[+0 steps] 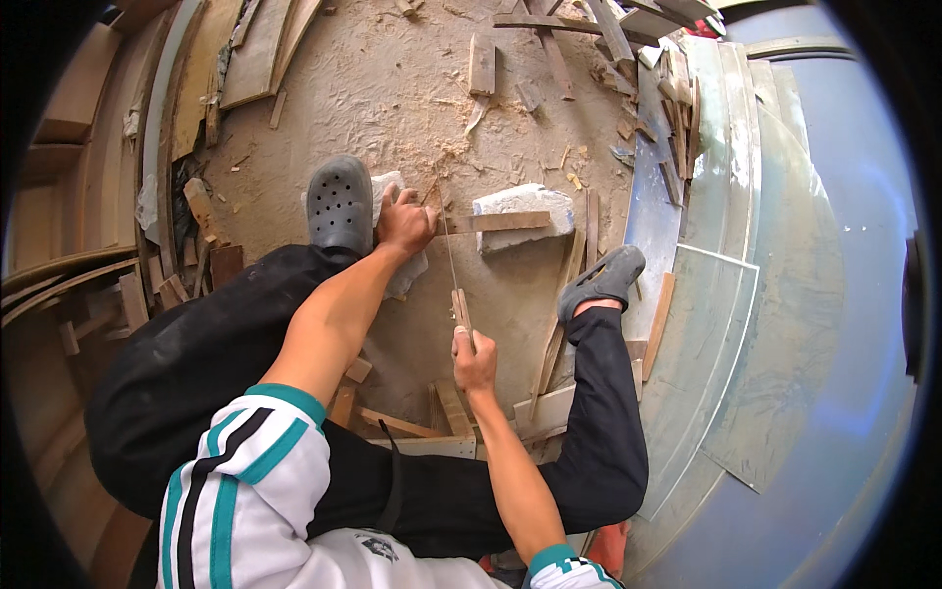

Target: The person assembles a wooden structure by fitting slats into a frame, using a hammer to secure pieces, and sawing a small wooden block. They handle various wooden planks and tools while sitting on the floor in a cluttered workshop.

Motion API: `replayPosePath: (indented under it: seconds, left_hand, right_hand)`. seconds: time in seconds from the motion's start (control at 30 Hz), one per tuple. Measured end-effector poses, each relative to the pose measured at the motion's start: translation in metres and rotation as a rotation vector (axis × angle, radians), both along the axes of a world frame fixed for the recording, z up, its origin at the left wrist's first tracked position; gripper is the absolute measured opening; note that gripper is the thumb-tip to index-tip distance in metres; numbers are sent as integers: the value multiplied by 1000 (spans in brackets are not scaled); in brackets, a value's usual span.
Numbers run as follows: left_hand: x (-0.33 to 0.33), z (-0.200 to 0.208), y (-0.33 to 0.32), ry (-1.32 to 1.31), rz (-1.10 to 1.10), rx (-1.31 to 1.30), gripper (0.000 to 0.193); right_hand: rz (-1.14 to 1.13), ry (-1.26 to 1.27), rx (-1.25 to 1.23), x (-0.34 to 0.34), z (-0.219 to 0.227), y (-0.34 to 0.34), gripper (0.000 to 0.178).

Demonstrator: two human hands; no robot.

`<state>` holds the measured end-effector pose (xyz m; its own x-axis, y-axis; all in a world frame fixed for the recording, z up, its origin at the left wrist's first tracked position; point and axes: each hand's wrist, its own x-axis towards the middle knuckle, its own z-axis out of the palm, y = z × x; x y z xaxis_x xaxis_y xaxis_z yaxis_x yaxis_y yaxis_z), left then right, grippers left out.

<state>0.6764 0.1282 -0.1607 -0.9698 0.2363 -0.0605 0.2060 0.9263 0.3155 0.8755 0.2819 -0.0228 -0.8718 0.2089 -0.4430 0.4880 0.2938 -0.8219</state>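
Observation:
My right hand (475, 361) is closed around the wooden handle of a hand saw (460, 309). The saw's thin blade, seen nearly edge-on, points away from me and crosses a short wooden strip (512, 222). Just left of the blade, my left hand (405, 224) grips the end of that strip, fingers curled over it. To the right, the strip rests on a rough white block (525, 208). A second pale block (410, 277) lies beneath my left hand, partly covered by it. Where the blade meets the wood is too fine to make out.
My grey clog (340, 204) stands beside my left hand; the other clog (601, 281) is at right. Wood offcuts (481, 65) and shavings litter the dusty floor. Boards (260, 59) lean at left, glass sheets (726, 324) at right. More scraps (446, 407) lie between my legs.

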Motion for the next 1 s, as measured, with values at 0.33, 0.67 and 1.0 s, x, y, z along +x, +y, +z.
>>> replayPosePath:
  seconds: [0.33,0.67,1.0]
  left_hand:
    - [0,-3,1,59,9,10,45]
    - [0,-17,-1,146,12,32,44]
    - [7,-10,-1,47,12,-16,45]
  right_hand:
    - [-61,-58,-117,5,-7,10,48]
    - [-54,52,-25,39,-6,0,47]
    - [-30,-14,-65,77,32,18,43]
